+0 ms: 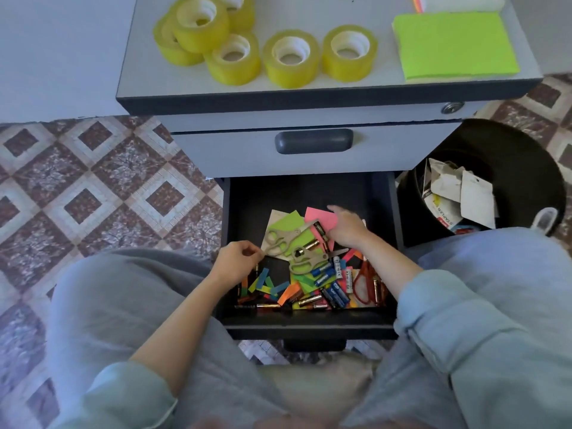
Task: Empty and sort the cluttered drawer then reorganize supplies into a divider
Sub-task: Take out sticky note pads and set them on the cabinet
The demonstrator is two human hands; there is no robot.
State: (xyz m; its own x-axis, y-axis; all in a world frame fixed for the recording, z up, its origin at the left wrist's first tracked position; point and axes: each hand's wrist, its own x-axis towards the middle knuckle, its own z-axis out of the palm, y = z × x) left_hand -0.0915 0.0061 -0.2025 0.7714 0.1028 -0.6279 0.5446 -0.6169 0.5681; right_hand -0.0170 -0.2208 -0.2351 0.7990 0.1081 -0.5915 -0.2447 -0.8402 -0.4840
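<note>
The lower drawer (229, 212) is pulled out between my knees. In it lie green notes (283, 219), pink notes (322, 216), two grey scissors (280, 239), red scissors (363, 284), several batteries (331, 287) and coloured paper strips (263, 284). My right hand (348, 229) reaches in from the right and rests on the pink notes, fingertips beside a battery (318, 229). My left hand (238, 261) hovers at the drawer's left side, fingers curled, thumb against forefinger right beside a grey scissors handle. Whether it pinches anything is hidden.
The cabinet top (356, 85) carries several yellow tape rolls (291, 58) and a green note stack (455, 44). The upper drawer (314, 150) is closed. A black bin (526, 168) with crumpled packaging stands to the right. Patterned floor tiles (102, 181) lie to the left.
</note>
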